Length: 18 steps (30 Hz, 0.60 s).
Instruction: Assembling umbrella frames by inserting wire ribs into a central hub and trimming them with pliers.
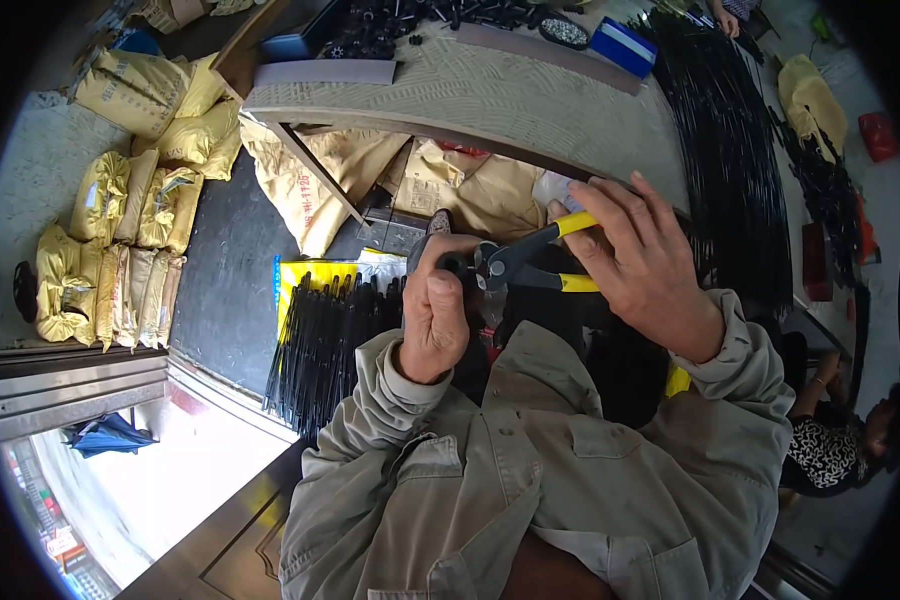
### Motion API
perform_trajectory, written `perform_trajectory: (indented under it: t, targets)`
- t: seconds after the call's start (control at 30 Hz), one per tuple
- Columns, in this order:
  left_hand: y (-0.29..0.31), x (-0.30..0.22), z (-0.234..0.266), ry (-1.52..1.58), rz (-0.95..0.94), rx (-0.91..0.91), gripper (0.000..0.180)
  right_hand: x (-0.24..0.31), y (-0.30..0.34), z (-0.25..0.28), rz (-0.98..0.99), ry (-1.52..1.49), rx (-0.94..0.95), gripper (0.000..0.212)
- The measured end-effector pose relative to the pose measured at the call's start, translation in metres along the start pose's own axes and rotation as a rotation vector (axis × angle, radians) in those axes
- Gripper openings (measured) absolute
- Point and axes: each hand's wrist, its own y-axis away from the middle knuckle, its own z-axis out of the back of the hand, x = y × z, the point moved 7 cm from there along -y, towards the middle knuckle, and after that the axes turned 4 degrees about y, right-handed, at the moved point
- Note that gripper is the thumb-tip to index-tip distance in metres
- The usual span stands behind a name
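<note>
My right hand (pixel 635 245) holds end-cutting pincers (pixel 522 250) with black and yellow handles. Its thumb and fingers are on the upper yellow grip, the fingers fairly extended, and the handles are spread apart. My left hand (pixel 435 310) is closed in a fist around a dark round piece (pixel 454 263), whose end shows above the thumb. The pincers' jaws (pixel 486 266) lie right beside that piece; whether they touch it I cannot make out. Just left of my left hand stands a dense bundle of thin black rods (pixel 335 315), with a yellow bag (pixel 300 272) behind it.
Ahead is a workbench (pixel 530 85) bearing small black parts (pixel 380 25), a blue box (pixel 622 46) and long black rods (pixel 725 150). Filled yellow sacks (pixel 135 210) are stacked at the left. A seated person (pixel 830 440) is at the right; another person's hand (pixel 727 20) shows at the far right.
</note>
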Motion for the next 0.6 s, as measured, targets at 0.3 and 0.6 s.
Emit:
perform_trajectory:
  t: [0.3, 0.6]
  targets:
    - [0.003, 0.002, 0.006, 0.107, 0.038, -0.035, 0.056, 0.001, -0.012, 0.01, 0.038, 0.065, 0.006, 0.014]
    - [0.008, 0.003, 0.012, 0.137, 0.095, -0.033, 0.057, 0.008, -0.02, 0.015, 0.153, 0.166, 0.057, 0.018]
